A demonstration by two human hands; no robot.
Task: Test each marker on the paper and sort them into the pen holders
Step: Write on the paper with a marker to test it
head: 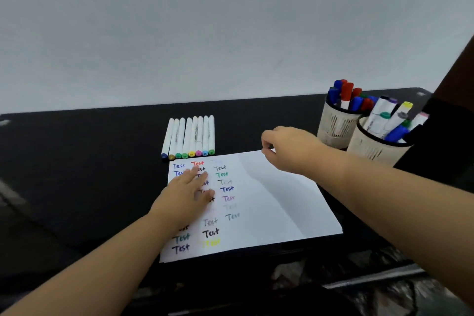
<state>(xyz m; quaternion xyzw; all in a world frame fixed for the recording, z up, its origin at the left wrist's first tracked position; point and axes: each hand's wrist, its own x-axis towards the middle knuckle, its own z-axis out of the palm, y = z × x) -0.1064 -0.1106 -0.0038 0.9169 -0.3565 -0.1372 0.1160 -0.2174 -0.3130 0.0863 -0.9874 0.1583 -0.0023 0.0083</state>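
A white paper (269, 202) lies on the black table, its left half covered with coloured "Test" words. My left hand (186, 195) rests flat on the written part, fingers straight. My right hand (287, 147) hovers over the paper's far right corner with fingers loosely curled, holding nothing that I can see. Several white markers (191, 137) with coloured end caps lie side by side just beyond the paper. Two beige pen holders stand at the right: the far holder (333, 127) holds red and blue markers, the near holder (372, 146) holds white-bodied and blue markers.
The black table (77, 174) meets a pale wall at the back. A dark object (446, 133) stands at the right edge, beside the near holder. Crumpled dark plastic (359, 277) lies along the front edge below the paper.
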